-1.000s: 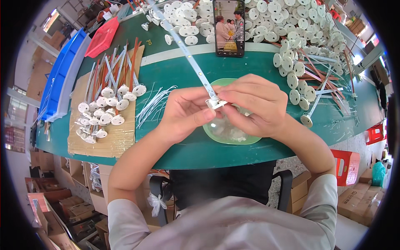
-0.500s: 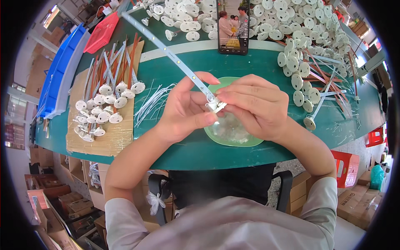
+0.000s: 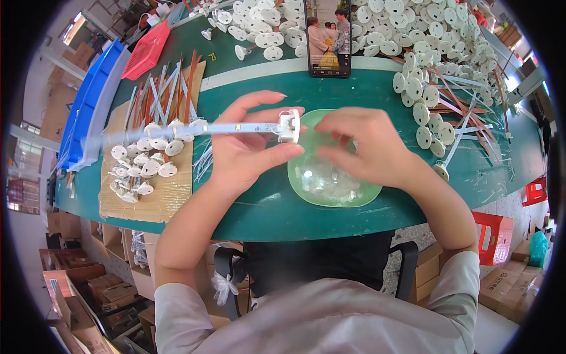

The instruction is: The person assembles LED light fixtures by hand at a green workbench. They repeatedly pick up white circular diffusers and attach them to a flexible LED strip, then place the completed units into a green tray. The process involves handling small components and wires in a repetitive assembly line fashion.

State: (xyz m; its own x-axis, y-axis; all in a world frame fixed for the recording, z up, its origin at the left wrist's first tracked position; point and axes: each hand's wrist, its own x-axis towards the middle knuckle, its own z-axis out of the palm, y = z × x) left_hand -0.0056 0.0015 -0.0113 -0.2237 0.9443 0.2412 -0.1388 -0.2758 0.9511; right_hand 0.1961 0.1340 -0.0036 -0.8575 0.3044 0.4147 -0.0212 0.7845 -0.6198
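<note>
In the head view, the strip (image 3: pixel 250 128) is slim, flat and pale blue-white, with small yellowish squares spaced along its face. One end joins a white cap (image 3: pixel 288 126): a round disc, seen nearly edge-on, with a small boxy white block on its inner side and thin white wires looping between block and strip. The far end of the strip smears into blur.

Cap and strip are held up over the green table (image 3: pixel 259 212), just left of the green bowl (image 3: pixel 354 203). The long axis runs across the picture, almost level; the strip points left from the cap, dipping slightly, and passes in front of the cardboard (image 3: pixel 150 206) and the caps lying there. The disc's outer face looks right, toward the right hand (image 3: pixel 371 147).

The left hand (image 3: pixel 239 156) pinches the cap, thumb at its lower edge and fingertips at the upper, while the strip crosses in front of the fingers. The right hand is over the bowl of clear bits (image 3: pixel 327 183), well clear of the cap; its blurred thumb and forefinger stand apart
</note>
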